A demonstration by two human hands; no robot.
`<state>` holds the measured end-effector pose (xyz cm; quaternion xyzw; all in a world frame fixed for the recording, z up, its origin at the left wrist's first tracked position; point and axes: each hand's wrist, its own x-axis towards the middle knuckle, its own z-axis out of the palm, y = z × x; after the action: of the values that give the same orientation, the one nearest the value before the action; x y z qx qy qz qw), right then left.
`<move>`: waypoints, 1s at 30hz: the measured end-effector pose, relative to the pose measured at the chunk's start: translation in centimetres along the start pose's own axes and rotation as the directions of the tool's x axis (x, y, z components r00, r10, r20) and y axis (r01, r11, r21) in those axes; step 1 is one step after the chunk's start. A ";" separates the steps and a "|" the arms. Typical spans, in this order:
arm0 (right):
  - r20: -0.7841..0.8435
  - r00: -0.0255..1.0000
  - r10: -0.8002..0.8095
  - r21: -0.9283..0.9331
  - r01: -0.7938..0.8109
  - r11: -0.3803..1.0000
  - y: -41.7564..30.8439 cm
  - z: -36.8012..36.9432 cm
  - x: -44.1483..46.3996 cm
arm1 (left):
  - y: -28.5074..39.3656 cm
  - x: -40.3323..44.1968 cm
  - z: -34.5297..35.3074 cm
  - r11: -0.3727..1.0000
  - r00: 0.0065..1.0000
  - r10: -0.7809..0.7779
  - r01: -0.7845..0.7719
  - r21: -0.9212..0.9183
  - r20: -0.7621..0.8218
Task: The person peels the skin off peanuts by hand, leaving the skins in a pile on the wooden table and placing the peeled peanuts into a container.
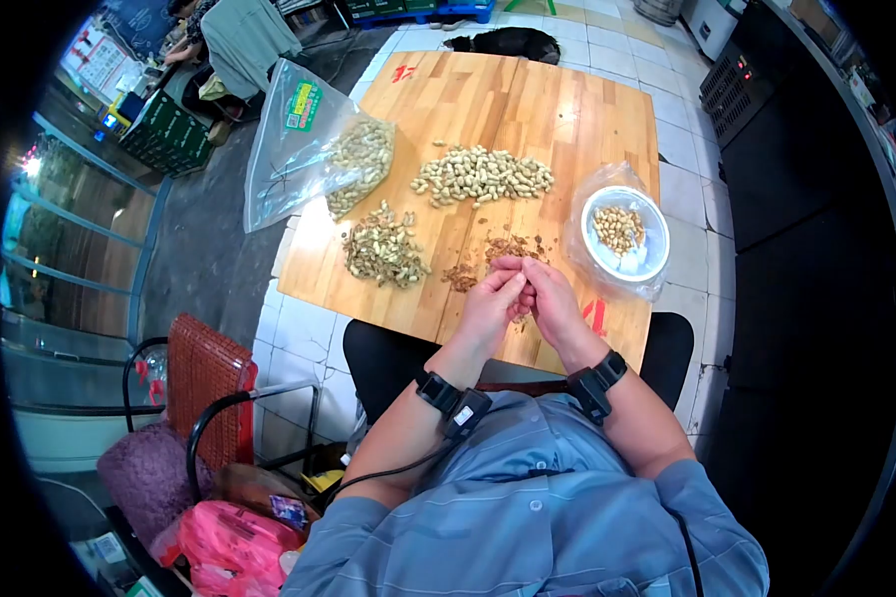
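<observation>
My left hand (494, 304) and my right hand (554, 300) meet above the near edge of the table, fingertips pinched together. Whatever lies between the fingers is too small and hidden to make out. Just beyond the fingertips are scattered reddish-brown peanut skins (511, 247). A heap of empty peanut shells (382, 249) lies to the left. Further back is a pile of unshelled peanuts (483, 176). On the right, a white bowl (652, 261) lined with clear plastic holds shelled peanuts (618, 230).
A clear plastic bag (287, 164) with more unshelled peanuts lies at the table's left edge. The wooden table (567, 119) has red marks at its corners. A brown woven chair (207, 388) stands left. Behind are a black dog (513, 42) and a seated person (191, 45).
</observation>
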<state>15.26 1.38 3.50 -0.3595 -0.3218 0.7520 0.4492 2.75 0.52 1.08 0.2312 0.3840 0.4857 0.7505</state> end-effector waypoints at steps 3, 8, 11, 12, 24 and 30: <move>0.006 1.000 0.009 -0.003 -0.009 1.000 0.1 0.0 0.0 | 0.4 -0.2 -0.1 0.997 0.999 -0.040 0.040 0.063 0.002; -0.051 0.998 0.032 0.015 -0.031 0.999 0.1 0.7 -0.2 | -0.3 -0.2 -1.2 0.986 0.999 -0.023 0.019 0.168 0.023; -0.058 0.998 0.026 0.037 -0.024 0.999 -0.1 1.2 -0.2 | 0.1 -0.7 -0.7 0.983 0.999 0.029 -0.033 0.182 0.024; -0.043 0.999 0.018 0.035 -0.016 0.999 0.0 1.2 -0.1 | 0.0 -0.7 -0.7 0.976 0.997 0.068 -0.071 0.204 0.021; -0.064 0.998 0.004 0.090 0.002 0.996 1.3 1.2 -0.1 | -0.7 -1.1 0.0 0.950 0.973 0.227 -0.210 0.231 -0.050; -0.066 0.998 -0.001 0.099 0.007 0.995 1.0 1.5 -0.2 | -1.0 -1.0 -0.1 0.955 0.968 0.241 -0.223 0.197 -0.070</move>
<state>13.66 0.52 3.51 -0.3606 -0.2701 0.7538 0.4783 3.01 -0.81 0.61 0.3217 0.4328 0.5423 0.6443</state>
